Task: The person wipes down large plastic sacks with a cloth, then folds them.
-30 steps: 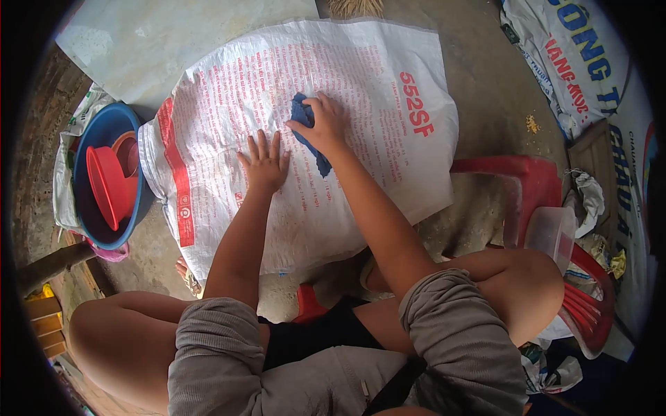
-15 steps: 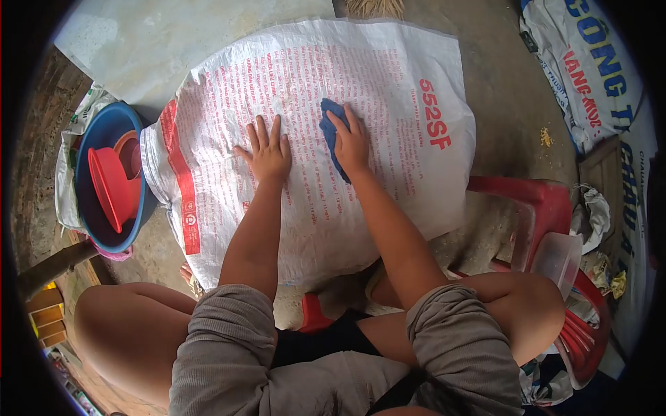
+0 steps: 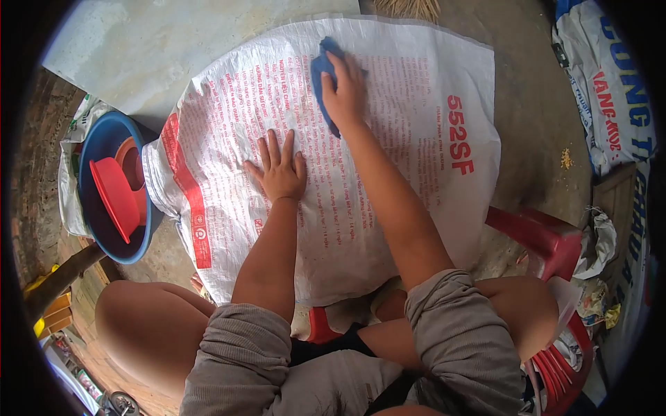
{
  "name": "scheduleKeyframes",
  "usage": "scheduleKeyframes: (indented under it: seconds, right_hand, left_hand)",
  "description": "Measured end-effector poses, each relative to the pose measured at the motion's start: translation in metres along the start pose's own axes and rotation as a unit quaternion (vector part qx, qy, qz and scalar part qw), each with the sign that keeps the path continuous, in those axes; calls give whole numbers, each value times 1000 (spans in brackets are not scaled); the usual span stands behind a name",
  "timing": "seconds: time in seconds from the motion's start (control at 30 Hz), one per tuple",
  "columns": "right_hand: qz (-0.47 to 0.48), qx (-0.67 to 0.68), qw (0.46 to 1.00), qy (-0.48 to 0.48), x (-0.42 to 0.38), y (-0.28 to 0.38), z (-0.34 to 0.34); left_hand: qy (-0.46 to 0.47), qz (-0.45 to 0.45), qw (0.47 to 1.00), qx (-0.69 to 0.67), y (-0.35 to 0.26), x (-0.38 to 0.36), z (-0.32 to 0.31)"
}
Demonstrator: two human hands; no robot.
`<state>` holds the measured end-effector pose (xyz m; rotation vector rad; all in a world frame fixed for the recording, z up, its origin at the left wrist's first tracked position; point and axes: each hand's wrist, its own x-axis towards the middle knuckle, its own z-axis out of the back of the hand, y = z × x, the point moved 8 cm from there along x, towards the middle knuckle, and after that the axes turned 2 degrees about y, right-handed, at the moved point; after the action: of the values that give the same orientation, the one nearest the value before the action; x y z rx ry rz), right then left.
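A large white sack (image 3: 402, 180) with red print lies spread flat in front of me. My left hand (image 3: 281, 170) rests on it, palm down with fingers spread, left of the middle. Near the sack's far edge, my right hand (image 3: 345, 90) presses on a dark blue cloth (image 3: 323, 93), its fingers bent over the cloth's right side. The cloth lies long and crumpled on the printed surface.
On the left stands a blue basin (image 3: 114, 246) holding red plastic bowls (image 3: 111, 197). A grey board (image 3: 173, 48) lies beyond the sack. To the right are a red plastic chair (image 3: 541, 243) and a printed bag (image 3: 596, 90). Straw bristles (image 3: 409, 8) show at the top.
My right hand and the blue cloth have moved away from me, toward the sack's far edge. My left hand stays flat on the sack. The whole view has shifted slightly.
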<state>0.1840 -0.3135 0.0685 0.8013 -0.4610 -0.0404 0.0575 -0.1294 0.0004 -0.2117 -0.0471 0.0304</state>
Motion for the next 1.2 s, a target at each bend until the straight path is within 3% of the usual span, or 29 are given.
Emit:
scheduleKeyframes:
  seconds: [0.07, 0.27, 0.33, 0.4, 0.47, 0.53, 0.57, 0.6, 0.67, 0.73, 0.83, 0.87, 0.93, 1.0, 1.03, 1.07, 1.1, 1.13, 1.2]
  right_hand:
    - [44, -220, 973, 56, -26, 38, -30]
    - [110, -148, 981, 65, 6, -30, -13]
    - [-4, -202, 978, 51, 23, -89, 30]
    - [-51, -265, 963, 18, 21, -167, 81]
    - [-57, -393, 917, 32, 13, -200, 138]
    - [-207, -383, 897, -76, -15, -236, 195]
    - [-313, -285, 899, -113, -33, -249, 208]
    - [-311, -287, 898, -118, -40, -246, 207]
    - [-204, -279, 931, -117, -45, -215, 188]
    - [-78, -140, 977, -142, -44, -153, 153]
    - [-87, 55, 990, -96, -57, -43, 89]
    - [-26, 68, 994, -85, -65, -2, 70]
    - [65, 64, 995, -45, -93, 63, 33]
    - [42, 45, 991, 119, -128, 93, -7]
    - [57, 60, 989, 123, -144, 103, -14]
    - [23, 61, 984, 163, -162, 99, -23]
    - [-9, 62, 976, 206, -179, 92, -31]
    - [62, 1, 977, 204, -188, 96, -26]
    - [108, -40, 971, 210, -203, 100, -20]
  left_hand:
    - [-2, 1, 1000, 7, 0, 0, 0]
    - [24, 3, 1000, 9, 1, 1, 0]
    - [18, -1, 1000, 2, 0, 1, 1]
    - [22, -4, 1000, 8, 0, 2, 0]
    - [14, -5, 1000, 8, 0, 2, 0]
    - [13, -9, 1000, 7, 0, 2, 0]
    - [8, -6, 1000, 8, 0, 1, 1]
    - [5, -8, 1000, 3, -1, 1, 1]
    - [11, -3, 1000, -5, 0, 1, 0]
    - [6, -4, 1000, -15, 2, 0, 0]
    - [3, -16, 998, -63, 7, -1, -3]
    - [-2, -12, 998, -66, 9, -1, 0]
    - [86, -1, 989, -122, 16, 3, -7]
    - [174, 9, 934, -313, 41, 13, -8]
    - [207, 122, 823, -514, 62, 13, 6]
    - [222, 221, 657, -686, 76, 5, 37]
    - [145, 174, 617, -754, 69, -2, 108]
    - [75, 89, 584, -804, 79, -1, 154]
    - [95, -70, 656, -745, 84, -21, 267]
